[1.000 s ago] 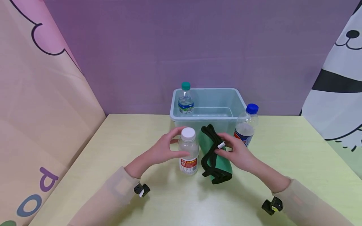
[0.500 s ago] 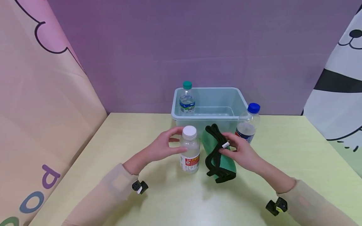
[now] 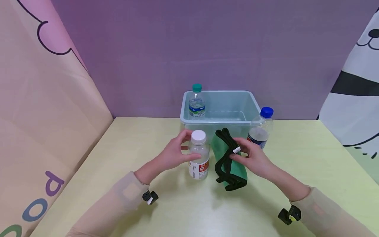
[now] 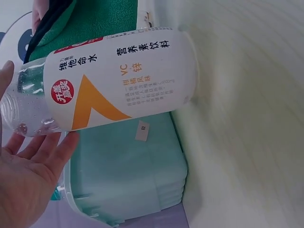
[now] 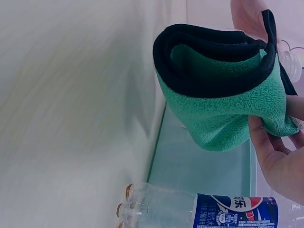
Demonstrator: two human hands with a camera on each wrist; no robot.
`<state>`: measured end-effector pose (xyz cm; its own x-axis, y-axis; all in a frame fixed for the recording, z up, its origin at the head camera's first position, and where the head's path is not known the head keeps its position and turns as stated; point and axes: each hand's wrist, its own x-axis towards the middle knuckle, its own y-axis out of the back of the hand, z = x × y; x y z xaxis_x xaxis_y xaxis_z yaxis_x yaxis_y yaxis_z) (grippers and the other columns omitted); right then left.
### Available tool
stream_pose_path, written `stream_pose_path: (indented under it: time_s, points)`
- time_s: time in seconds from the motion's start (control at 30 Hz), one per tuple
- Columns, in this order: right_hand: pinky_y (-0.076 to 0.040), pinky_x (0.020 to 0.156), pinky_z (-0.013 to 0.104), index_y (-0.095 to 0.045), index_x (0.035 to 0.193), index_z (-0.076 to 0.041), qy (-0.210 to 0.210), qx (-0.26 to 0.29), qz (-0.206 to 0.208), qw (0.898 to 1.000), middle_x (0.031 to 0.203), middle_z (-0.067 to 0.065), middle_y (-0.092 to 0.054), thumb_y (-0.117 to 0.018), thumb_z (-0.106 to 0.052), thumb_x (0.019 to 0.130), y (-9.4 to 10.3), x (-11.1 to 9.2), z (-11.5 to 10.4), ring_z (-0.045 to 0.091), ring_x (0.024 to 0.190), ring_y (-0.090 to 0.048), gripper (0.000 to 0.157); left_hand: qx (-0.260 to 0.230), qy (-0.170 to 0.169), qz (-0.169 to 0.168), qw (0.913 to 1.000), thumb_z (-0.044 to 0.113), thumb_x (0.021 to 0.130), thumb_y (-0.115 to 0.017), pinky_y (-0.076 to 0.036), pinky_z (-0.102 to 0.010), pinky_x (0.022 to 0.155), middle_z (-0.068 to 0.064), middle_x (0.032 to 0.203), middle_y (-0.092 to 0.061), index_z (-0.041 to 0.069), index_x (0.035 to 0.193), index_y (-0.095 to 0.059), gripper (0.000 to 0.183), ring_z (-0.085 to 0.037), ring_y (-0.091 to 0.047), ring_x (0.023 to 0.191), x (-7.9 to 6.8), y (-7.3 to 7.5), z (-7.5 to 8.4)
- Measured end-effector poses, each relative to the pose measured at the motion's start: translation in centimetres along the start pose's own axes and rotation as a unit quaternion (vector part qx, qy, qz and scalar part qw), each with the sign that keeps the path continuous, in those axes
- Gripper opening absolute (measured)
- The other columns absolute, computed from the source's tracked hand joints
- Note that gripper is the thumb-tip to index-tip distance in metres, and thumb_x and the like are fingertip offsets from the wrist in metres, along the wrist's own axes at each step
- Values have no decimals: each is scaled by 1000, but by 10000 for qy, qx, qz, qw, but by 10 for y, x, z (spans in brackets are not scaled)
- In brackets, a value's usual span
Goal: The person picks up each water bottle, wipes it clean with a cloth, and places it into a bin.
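Note:
My left hand holds a clear bottle with a white cap, thumb in front and fingers behind its upper part. The bottle is upright; whether its base touches the table I cannot tell. Its white label with an orange mark fills much of the left wrist view. My right hand pinches a folded green towel with black edging, just right of the bottle. In the right wrist view, the towel hangs in a loose roll, its fold gripped between thumb and fingers, apart from the table.
Behind the hands stands a light blue plastic bin, with a green-capped bottle upright inside at its left. A blue-capped bottle stands at the bin's front right corner, close behind my right hand. The pale table meets a purple backdrop.
The white-capped bottle has turned in my left hand, its red label patch shifting rightward. The towel stays in my right hand, slightly farther right in view. The head view has shifted a little.

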<state>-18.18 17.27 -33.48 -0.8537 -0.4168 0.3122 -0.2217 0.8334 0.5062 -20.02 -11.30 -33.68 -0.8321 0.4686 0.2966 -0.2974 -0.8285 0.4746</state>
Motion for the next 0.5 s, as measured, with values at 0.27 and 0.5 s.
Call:
stream_pose_path:
  time_s: [0.27,0.5]
  points:
    - [-55,84,40,-48,129,13,75,79,-60,9999,109,20,-61,-68,9,85,2,1,0,39,103,-64,48,13,15,-244,9997,9,81,-79,-45,-48,99,-8,133,-52,7,138,-39,70,-25,-48,124,-3,4,-2]
    - [-55,84,34,-49,130,12,63,45,-14,10000,109,19,-62,-68,8,85,2,1,2,38,104,-63,48,-86,-236,-599,9979,5,88,-70,-41,-49,103,-15,141,-47,1,143,-38,64,-31,-43,130,-4,12,-3]
